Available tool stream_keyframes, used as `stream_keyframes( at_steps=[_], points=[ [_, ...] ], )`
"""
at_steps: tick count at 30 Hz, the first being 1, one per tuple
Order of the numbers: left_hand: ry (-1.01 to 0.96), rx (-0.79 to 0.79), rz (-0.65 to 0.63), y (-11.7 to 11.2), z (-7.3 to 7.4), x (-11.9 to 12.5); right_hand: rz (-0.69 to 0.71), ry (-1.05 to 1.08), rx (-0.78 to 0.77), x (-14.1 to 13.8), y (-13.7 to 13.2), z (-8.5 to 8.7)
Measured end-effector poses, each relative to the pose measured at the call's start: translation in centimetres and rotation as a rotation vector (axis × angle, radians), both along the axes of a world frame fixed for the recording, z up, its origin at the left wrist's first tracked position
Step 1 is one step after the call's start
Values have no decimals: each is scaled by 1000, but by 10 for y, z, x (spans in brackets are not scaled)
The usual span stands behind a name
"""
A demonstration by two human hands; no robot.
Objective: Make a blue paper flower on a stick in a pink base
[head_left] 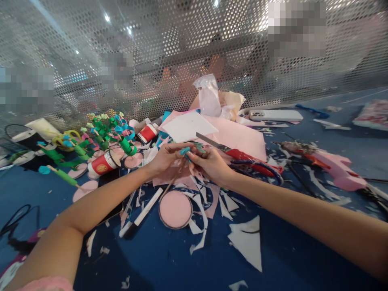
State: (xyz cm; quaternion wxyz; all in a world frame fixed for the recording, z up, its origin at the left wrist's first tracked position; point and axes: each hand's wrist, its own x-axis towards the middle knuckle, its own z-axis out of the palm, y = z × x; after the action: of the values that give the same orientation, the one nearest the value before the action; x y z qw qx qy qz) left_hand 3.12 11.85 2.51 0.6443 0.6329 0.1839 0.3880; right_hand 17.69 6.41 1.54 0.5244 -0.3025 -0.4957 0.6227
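Both hands meet at the middle of the view over paper scraps. A small curled piece of teal paper [184,150] sits between the fingertips of my left hand [165,158] and my right hand [214,163], both closed on it. From under the fingers a thin stick [174,178] slants down toward a round pink disc [176,209], which lies on the blue surface; whether the two are joined, I cannot tell. Scissors [257,159] with red and dark blue handles lie behind my right hand. White paper [190,127] and pink sheets [239,135] are beyond the fingers.
Green paper-wrapped sticks [65,176] on pink bases and a red-and-white cup [104,163] crowd the left. A white marker [148,207] lies nearer. A pink glue gun [342,167] and a phone [275,116] are on the right. Perforated metal [169,48] stands behind.
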Motion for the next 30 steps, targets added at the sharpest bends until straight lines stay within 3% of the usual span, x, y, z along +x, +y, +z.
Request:
stream_keyframes(
  at_steps=[10, 18, 30],
  points=[
    [-36, -170, -1, 1, 0, -1, 47, 18, -8, 3, -1, -2],
    [47, -36, 1, 1, -3, -2, 57, 8, 1, 2, -4, 3],
    [-34, -106, -26, 7, -7, -3, 79, 15, 3, 4, -1, 1]
  ],
)
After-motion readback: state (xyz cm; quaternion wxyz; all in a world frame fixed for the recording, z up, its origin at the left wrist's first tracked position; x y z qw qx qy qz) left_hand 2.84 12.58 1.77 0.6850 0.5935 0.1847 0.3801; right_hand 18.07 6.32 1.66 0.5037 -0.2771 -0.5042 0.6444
